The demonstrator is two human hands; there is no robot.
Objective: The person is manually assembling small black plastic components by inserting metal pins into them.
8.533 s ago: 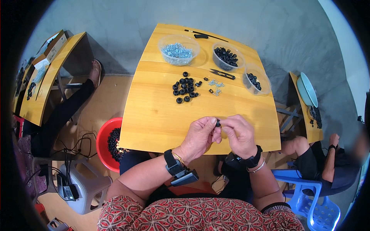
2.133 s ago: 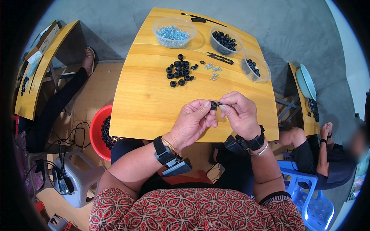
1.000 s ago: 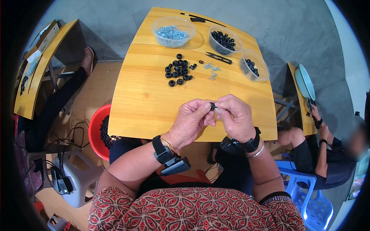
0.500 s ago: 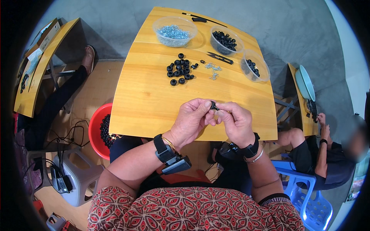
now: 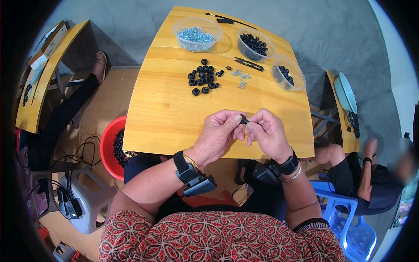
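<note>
Over the near part of the table (image 5: 166,126), my hands meet fingertip to fingertip. Thumb and fingers of my left hand (image 5: 218,131) pinch a small round black plastic part (image 5: 243,118). My right hand (image 5: 268,131) is closed at the fingertips on a slim black end at the part's right side; whether that end is a separate piece is too small to tell. Beyond my hands lies a group of round black parts (image 5: 200,81) with a few smaller black pieces. To their right are small clear pieces (image 5: 241,75) and black thread snips (image 5: 248,64).
At the far side stand clear tubs with blue-clear pieces (image 5: 195,36), black pieces (image 5: 254,45) and more black parts (image 5: 286,75). A thin black rod (image 5: 231,20) lies behind them. A red basin (image 5: 107,146) of black parts sits at lower left. Another person (image 5: 379,183) sits right.
My right hand has turned slightly and its fingers have shifted up on the black part. My left hand keeps its pinch, nearly in place.
</note>
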